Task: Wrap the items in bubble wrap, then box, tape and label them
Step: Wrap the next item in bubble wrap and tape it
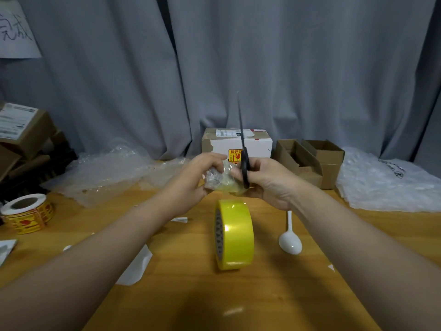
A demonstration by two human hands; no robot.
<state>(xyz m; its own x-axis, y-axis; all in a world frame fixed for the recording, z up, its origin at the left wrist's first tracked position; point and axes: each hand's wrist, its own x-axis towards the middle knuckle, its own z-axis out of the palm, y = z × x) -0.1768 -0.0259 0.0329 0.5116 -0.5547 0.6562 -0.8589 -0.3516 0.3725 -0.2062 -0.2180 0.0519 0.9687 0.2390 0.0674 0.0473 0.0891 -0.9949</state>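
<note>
Above the middle of the wooden table (191, 295), both hands hold a small bundle wrapped in bubble wrap (220, 180). My left hand (191, 180) grips its left side. My right hand (267, 182) grips black scissors (243, 149) with the blades pointing straight up, and its fingertips also touch the bundle. A yellow tape roll (235, 235) stands on edge just below the hands. A white plastic spoon (290, 240) lies to its right. What is inside the bundle is hidden.
A white taped box with a fragile sticker (259, 144) stands at the back. An open cardboard box (312, 161) sits to its right, loose bubble wrap (107, 170) left, a plastic sheet (386, 182) right. A sticker roll (28, 213) and stacked cartons (21, 134) are far left.
</note>
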